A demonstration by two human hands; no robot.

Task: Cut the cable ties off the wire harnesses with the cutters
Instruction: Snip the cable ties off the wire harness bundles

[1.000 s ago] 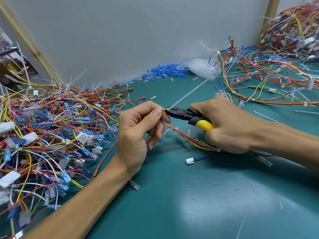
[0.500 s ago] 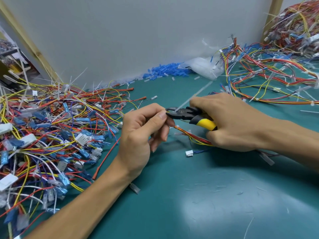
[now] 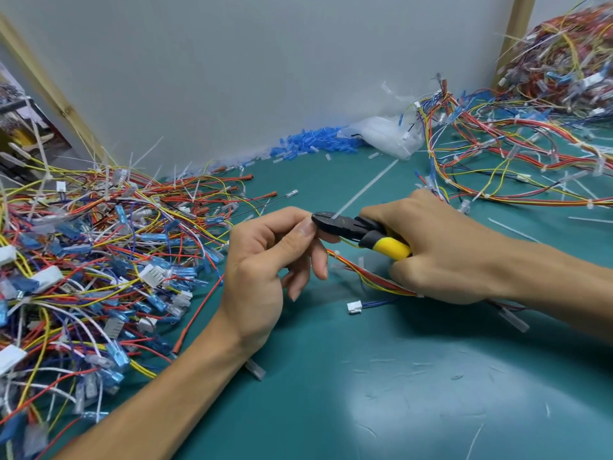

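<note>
Centre frame: left hand [image 3: 262, 260] pinching red-and-yellow wire harness [image 3: 361, 272]; right hand [image 3: 441, 250] gripping black, yellow-handled cutters [image 3: 351, 227]; best nipping tie only, sparing wires.

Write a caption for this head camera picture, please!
Right hand brings cutters to wires pinched by left hand on a green table.

Dark matt metal cutters [image 3: 341, 225] with glossy yellow plastic grip; smooth, slightly shiny green mat [image 3: 381, 393].
</note>
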